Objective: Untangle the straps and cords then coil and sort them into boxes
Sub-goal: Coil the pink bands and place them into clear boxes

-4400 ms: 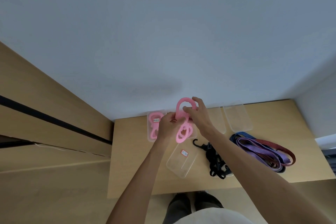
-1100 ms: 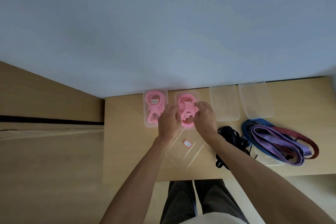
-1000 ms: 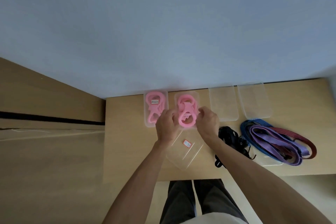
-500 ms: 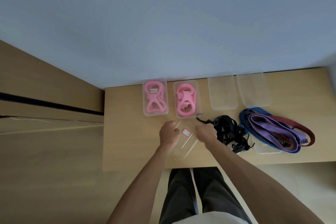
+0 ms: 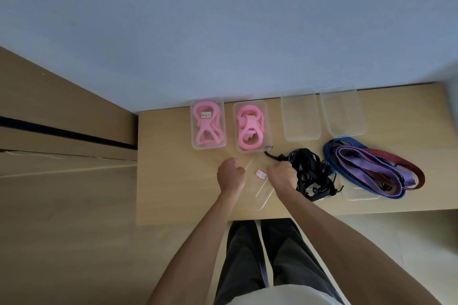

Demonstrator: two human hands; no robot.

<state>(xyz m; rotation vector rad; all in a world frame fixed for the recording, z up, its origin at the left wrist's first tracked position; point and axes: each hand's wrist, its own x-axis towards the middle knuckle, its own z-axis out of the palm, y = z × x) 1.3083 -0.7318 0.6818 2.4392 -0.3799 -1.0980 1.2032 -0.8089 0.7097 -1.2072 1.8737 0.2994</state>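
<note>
Four clear plastic boxes line the far edge of the wooden tabletop point(image 5: 173, 181): the two left boxes point(image 5: 208, 126) point(image 5: 251, 129) each hold coiled pink straps, the two right boxes point(image 5: 300, 116) point(image 5: 343, 111) hold nothing. A clear lid point(image 5: 260, 188) lies near. The left hand point(image 5: 230, 176) is curled, its grip hidden. The right hand point(image 5: 282, 176) grips the tangled black cord point(image 5: 312, 173); purple, blue and red straps point(image 5: 371, 168) lie right.

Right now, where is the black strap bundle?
The black strap bundle lies on the table, just right of the right hand, left of the purple straps.
</note>
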